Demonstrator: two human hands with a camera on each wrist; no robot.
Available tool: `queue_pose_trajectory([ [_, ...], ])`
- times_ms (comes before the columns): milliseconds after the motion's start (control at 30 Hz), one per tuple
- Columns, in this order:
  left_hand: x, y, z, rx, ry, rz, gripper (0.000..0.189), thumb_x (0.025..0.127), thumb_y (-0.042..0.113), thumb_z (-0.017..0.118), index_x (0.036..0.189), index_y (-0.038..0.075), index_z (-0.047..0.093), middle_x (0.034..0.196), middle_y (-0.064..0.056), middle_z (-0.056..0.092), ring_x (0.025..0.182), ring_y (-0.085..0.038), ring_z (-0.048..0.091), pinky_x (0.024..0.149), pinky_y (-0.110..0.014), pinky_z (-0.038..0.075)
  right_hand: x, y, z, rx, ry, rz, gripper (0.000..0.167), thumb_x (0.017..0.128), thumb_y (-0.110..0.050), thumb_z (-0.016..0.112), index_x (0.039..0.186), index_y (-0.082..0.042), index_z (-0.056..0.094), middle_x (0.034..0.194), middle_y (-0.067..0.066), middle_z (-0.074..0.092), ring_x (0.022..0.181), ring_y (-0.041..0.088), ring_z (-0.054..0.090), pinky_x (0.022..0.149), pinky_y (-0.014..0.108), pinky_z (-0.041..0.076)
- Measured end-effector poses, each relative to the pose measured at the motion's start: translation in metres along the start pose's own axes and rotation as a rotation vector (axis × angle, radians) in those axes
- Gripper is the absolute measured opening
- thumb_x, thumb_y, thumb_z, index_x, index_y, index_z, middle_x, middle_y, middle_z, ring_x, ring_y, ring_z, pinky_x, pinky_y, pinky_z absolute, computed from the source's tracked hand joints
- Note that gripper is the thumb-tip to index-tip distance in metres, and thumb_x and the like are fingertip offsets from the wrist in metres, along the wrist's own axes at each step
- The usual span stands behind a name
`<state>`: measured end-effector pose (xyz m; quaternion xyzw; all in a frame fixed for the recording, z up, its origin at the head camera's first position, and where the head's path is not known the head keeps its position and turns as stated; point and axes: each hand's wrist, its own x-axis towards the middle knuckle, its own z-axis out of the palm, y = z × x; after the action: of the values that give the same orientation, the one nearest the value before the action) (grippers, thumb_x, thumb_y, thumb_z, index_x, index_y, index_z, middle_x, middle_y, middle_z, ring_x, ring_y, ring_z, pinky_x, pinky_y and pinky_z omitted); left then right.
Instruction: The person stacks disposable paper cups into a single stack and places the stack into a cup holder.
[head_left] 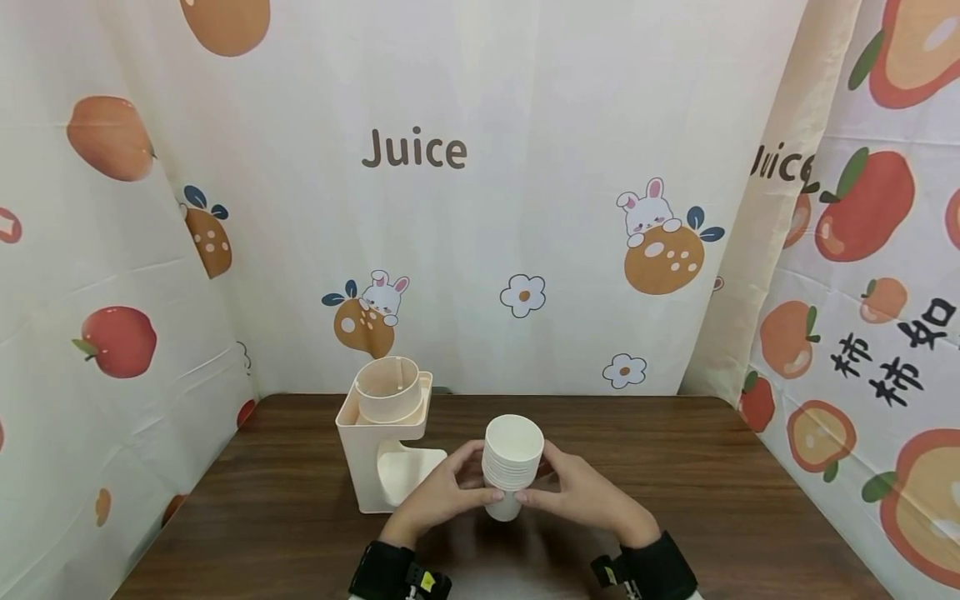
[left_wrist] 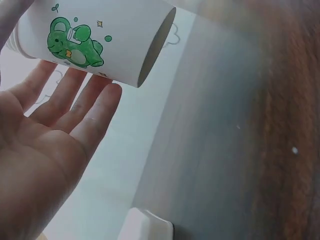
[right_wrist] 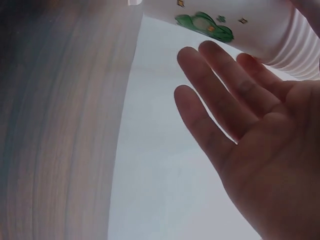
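Note:
A stack of white paper cups (head_left: 514, 440) stands upright between my two hands, its rims bunched near the top. My left hand (head_left: 447, 492) grips it from the left, thumb in front and fingers behind. From the right, my right hand (head_left: 581, 497) holds the same stack, its thumb near the other one. A green cartoon animal is printed on the lowest cup (left_wrist: 115, 37), and that cup's recessed base shows above the table in the left wrist view. Several fingertips of the right hand (right_wrist: 260, 135) extend along the printed side.
Left of the hands stands a cream plastic holder (head_left: 363, 467) with a round open tube (head_left: 387, 392) in its top and a curved shelf low on its right. The brown wooden table (head_left: 637, 450) is bordered by fruit-printed curtains (head_left: 570, 125) behind and at both sides.

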<state>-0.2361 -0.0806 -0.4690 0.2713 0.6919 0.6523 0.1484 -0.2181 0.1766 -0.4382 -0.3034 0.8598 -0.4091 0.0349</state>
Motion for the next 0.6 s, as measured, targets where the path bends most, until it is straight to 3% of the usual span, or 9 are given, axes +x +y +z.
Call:
queue_pose_trajectory([
  [300,-0.001,0.013,0.002,-0.018,0.027,0.059,0.061,0.092,0.018,0.076,0.145,0.017,0.046,0.137,-0.009,0.055,0.127,-0.023,0.054,0.103,-0.033,0.044,0.000,-0.010,-0.002,0.052,0.035,-0.021,0.064,0.095,-0.040,0.070,0.145,-0.016,0.039,0.121,-0.006,0.062,0.106,0.014,0.063,0.086,0.035,0.054],
  [600,-0.002,0.025,0.006,-0.017,0.042,0.095,0.062,0.091,0.018,0.077,0.145,0.018,0.046,0.136,-0.010,0.055,0.122,-0.025,0.058,0.098,-0.034,0.048,-0.001,-0.018,-0.004,0.074,0.075,-0.111,0.058,0.099,-0.027,0.067,0.146,-0.011,0.038,0.121,0.001,0.061,0.104,0.016,0.062,0.086,0.037,0.054],
])
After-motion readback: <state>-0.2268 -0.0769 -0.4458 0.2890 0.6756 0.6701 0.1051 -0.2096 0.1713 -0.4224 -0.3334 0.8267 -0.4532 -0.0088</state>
